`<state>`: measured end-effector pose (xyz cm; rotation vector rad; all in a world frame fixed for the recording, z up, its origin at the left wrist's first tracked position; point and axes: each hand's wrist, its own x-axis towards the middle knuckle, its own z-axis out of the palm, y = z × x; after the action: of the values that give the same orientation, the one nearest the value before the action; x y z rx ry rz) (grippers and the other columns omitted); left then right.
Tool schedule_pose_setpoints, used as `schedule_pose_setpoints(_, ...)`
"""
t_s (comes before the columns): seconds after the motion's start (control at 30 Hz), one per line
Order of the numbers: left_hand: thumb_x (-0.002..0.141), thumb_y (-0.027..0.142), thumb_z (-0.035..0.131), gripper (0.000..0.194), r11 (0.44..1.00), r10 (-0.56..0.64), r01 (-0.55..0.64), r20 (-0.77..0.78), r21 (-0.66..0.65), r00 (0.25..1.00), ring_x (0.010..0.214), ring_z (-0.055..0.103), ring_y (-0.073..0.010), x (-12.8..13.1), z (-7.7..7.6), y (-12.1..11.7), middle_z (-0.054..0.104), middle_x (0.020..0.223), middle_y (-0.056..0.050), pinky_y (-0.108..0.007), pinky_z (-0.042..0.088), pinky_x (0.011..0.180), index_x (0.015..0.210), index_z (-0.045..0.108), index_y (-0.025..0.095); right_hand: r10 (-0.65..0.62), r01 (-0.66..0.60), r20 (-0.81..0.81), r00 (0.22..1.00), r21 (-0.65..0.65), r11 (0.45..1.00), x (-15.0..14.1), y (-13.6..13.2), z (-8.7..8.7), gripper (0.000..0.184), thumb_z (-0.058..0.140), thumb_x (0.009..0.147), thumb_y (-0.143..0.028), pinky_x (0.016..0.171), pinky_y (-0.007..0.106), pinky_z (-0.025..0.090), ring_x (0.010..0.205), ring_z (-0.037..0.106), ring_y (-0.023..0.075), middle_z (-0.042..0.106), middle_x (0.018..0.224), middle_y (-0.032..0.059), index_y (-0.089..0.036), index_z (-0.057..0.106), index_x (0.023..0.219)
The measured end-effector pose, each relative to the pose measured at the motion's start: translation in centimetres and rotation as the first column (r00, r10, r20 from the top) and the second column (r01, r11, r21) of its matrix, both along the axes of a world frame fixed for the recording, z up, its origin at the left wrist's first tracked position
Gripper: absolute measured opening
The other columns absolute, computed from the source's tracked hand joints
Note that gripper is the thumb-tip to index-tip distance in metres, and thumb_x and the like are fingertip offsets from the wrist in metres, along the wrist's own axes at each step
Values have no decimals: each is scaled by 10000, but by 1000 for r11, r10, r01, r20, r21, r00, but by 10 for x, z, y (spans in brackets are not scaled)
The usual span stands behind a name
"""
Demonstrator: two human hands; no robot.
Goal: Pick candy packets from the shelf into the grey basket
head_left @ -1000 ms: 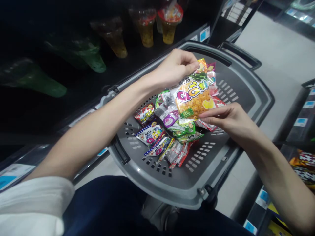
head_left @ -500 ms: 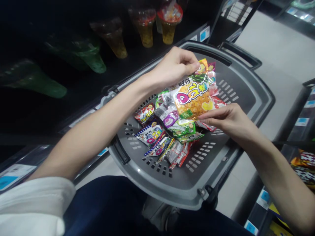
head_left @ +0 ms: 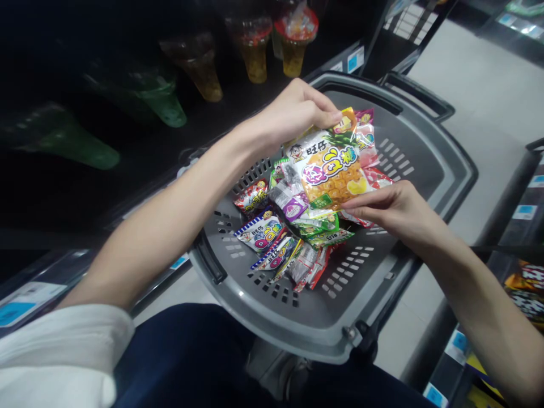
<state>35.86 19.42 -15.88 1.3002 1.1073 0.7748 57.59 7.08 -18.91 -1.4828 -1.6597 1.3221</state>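
Observation:
Both my hands pinch a pineapple gummy candy packet [head_left: 329, 167], yellow and white with a pineapple picture, over a grey shopping basket [head_left: 280, 314]. My left hand [head_left: 308, 107] grips its upper edge between thumb and fingers. At the lower right corner, my right hand [head_left: 389, 207] closes thumb and fingertips on it. Beneath lie several more small candy packets: a blue-striped one [head_left: 262, 231], a red one [head_left: 251, 197], a green one [head_left: 317, 224] and a pink-purple one [head_left: 366, 136] behind the held packet. The held packet hides part of the pile.
On the dark shelf at the upper left stand several clear cups, among them a red-lidded cup [head_left: 296, 42] and a green cup [head_left: 164, 102]. Shelf edges with price tags [head_left: 355, 59] run close on the left and right. Pale floor [head_left: 471, 73] shows beyond the basket.
The pineapple packet has tilted and flattened slightly, so more of its upper left printing shows. My left hand has shifted slightly; the grip of both hands stays the same.

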Motion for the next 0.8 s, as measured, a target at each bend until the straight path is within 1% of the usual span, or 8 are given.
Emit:
schedule_pose_setpoints(0.1, 792, 117, 781, 58, 980, -71, 77, -36, 183, 997, 673, 548, -100, -1, -1, 3, 724, 737, -38, -282, 399, 714, 830, 826, 113, 6, -6, 6, 1000, -2, 1000, 0, 0, 1, 180, 835, 755, -369, 665, 304, 597, 709, 701, 180, 777, 863, 44, -240, 845, 880)
schedule_pose_setpoints(0.13, 788, 107, 779, 64, 979, -73, 78, -32, 186, 997, 675, 565, -105, -1, -2, 4, 729, 740, -45, -287, 409, 719, 832, 826, 104, 8, -8, 7, 1000, -7, 1000, 0, 0, 1, 168, 836, 756, -364, 662, 306, 599, 711, 704, 183, 777, 867, 43, -246, 844, 875)
schedule_pose_setpoints(0.3, 773, 70, 775, 67, 987, -67, 66, 3, 149, 998, 701, 598, -119, -2, -4, 4, 766, 782, -78, -285, 439, 724, 806, 824, 103, 16, -16, -4, 1000, -19, 1000, 0, 1, 1, 125, 828, 756, -350, 614, 298, 584, 668, 695, 174, 773, 844, 33, -270, 841, 851)
schedule_pose_setpoints(0.47, 768, 99, 770, 66, 991, -79, 78, -1, 107, 997, 586, 572, -115, -2, -2, 2, 730, 704, -59, -299, 447, 638, 807, 824, 105, 18, -18, 2, 1000, -21, 1000, 0, 1, -1, 125, 830, 765, -359, 611, 305, 585, 681, 692, 179, 773, 853, 33, -272, 843, 854)
schedule_pose_setpoints(0.57, 753, 66, 752, 73, 995, -75, 72, 37, 66, 997, 586, 594, -127, -2, 0, 1, 725, 692, -58, -292, 451, 608, 785, 812, 93, 16, -16, -1, 1000, -33, 999, 0, 1, -2, 152, 836, 757, -374, 626, 316, 595, 705, 698, 191, 774, 866, 41, -263, 845, 861)
schedule_pose_setpoints(0.7, 765, -3, 713, 100, 996, -85, 85, 109, 7, 990, 621, 622, -126, 0, 3, -3, 720, 681, -60, -283, 471, 629, 747, 778, 71, 15, -15, -17, 1000, -36, 999, 0, 1, -1, 194, 854, 735, -401, 627, 313, 591, 686, 695, 185, 773, 845, 47, -247, 842, 852)
schedule_pose_setpoints(0.8, 791, -33, 692, 132, 996, -86, 88, 92, -12, 992, 619, 609, -109, 0, 4, -4, 707, 649, -47, -288, 474, 680, 736, 757, 68, 16, -16, 4, 1000, -24, 1000, 0, 1, -1, 208, 849, 742, -411, 592, 294, 566, 655, 679, 168, 771, 831, 48, -238, 841, 858)
